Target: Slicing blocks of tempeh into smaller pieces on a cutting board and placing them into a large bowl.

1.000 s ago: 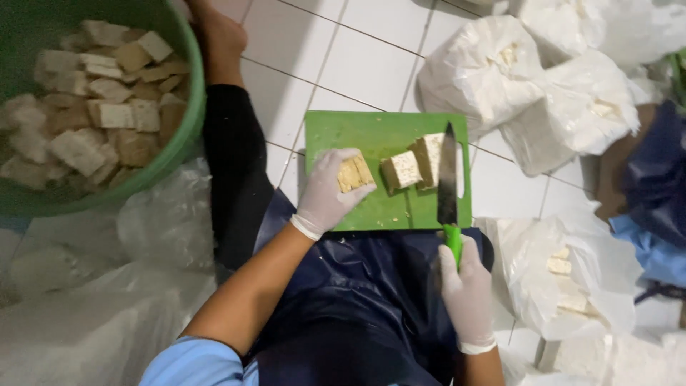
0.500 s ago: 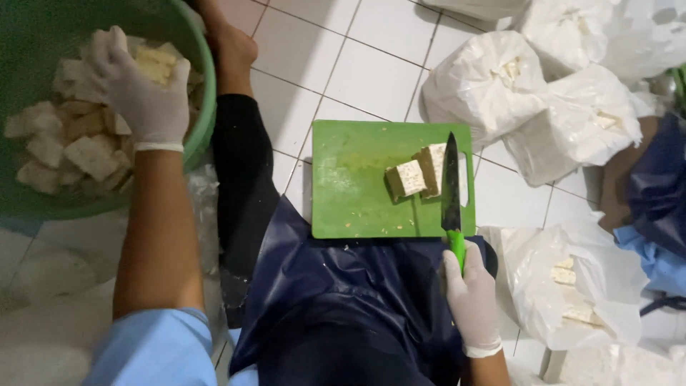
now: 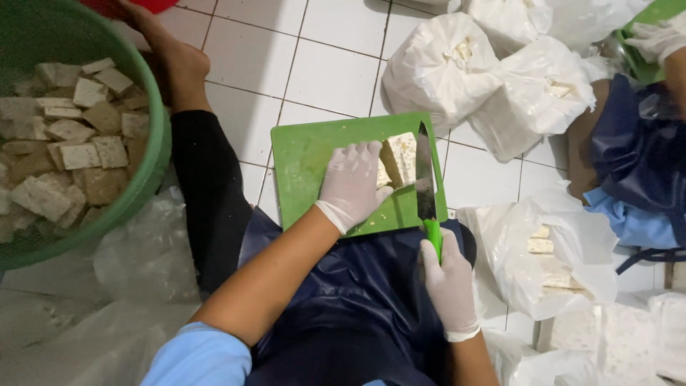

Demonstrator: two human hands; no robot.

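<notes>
A green cutting board (image 3: pixel 307 164) rests on my lap over a dark blue apron. My left hand (image 3: pixel 351 182), in a white glove, lies on the board over pale tempeh blocks (image 3: pixel 401 156), fingers spread on them. My right hand (image 3: pixel 449 282), also gloved, grips the green handle of a knife (image 3: pixel 426 179). Its dark blade lies flat along the board's right side, just right of the blocks.
A large green basin (image 3: pixel 146 179) at the left holds several cut tempeh pieces (image 3: pixel 71 154). White plastic bags (image 3: pixel 493 78) of tempeh lie on the tiled floor at the top and right. Another person (image 3: pixel 636 164) in blue sits at the right edge.
My left hand has come back from the green basin to the cutting board and now rests on the tempeh blocks. The knife has stayed in place.
</notes>
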